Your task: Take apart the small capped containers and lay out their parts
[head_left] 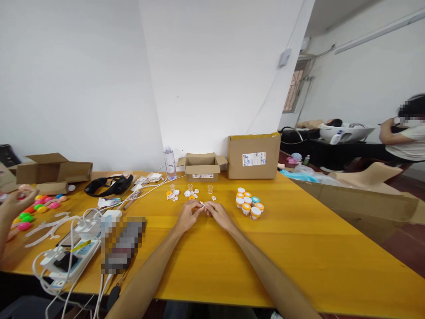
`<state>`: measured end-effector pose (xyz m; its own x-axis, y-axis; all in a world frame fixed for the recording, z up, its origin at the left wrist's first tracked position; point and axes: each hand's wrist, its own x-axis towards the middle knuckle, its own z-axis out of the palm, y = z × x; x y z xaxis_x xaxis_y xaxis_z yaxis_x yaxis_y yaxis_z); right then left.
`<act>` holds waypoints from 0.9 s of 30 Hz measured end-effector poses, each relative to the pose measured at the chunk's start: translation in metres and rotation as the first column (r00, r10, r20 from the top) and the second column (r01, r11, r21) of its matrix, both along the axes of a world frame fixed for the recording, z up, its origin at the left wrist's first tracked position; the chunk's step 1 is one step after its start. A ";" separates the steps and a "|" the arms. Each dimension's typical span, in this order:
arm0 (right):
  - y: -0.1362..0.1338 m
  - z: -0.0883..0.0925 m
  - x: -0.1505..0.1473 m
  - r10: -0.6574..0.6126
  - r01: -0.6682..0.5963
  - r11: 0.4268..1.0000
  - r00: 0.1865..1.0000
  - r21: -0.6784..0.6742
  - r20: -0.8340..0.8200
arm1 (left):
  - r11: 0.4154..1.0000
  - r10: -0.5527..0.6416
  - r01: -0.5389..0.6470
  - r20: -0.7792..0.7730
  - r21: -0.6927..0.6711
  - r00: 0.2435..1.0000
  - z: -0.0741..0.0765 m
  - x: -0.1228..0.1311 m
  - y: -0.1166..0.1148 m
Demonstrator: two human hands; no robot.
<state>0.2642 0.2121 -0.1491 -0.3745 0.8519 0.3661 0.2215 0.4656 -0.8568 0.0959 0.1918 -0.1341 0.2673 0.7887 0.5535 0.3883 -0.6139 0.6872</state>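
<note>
My left hand (pixel 188 216) and my right hand (pixel 216 213) meet over the middle of the table, fingertips pinched together on a small white plastic piece (pixel 202 204). Its exact kind is too small to make out, and my fingers cover part of it. Just beyond them stand small clear cups, one on the left (pixel 172 188), one in the middle (pixel 190 187) and one on the right (pixel 210 189). White and orange plastic parts (pixel 188 194) lie loose around these cups. To the right of my hands is a cluster of small jars (pixel 246 206) with white, orange and teal tops.
An open cardboard box (pixel 202 173) and a larger closed carton (pixel 254 159) stand against the wall beside a clear bottle (pixel 169 164). A power strip (pixel 84 252) with cables lies left. Another person's hand (pixel 20 200) is near colourful balls (pixel 28 218). Someone sits far right.
</note>
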 end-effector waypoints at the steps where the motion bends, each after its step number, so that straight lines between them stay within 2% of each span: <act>1: 0.000 0.000 0.000 0.000 0.000 1.000 1.000 0.006 -0.002 | 1.000 0.007 -0.006 -0.024 0.018 1.000 0.000 0.000 0.000; 8: 0.001 -0.004 -0.002 -0.044 0.044 0.997 0.999 0.056 0.002 | 0.995 0.051 -0.042 -0.087 0.094 0.995 -0.001 0.000 -0.001; 19: 0.001 -0.004 -0.002 0.026 -0.026 0.999 1.000 0.018 0.005 | 0.993 0.073 -0.063 -0.105 0.096 0.992 0.000 0.000 -0.002; 27: 0.001 -0.002 -0.003 0.037 -0.053 0.996 0.979 -0.070 -0.202 | 0.991 0.035 -0.013 -0.162 0.133 0.986 -0.002 -0.002 0.000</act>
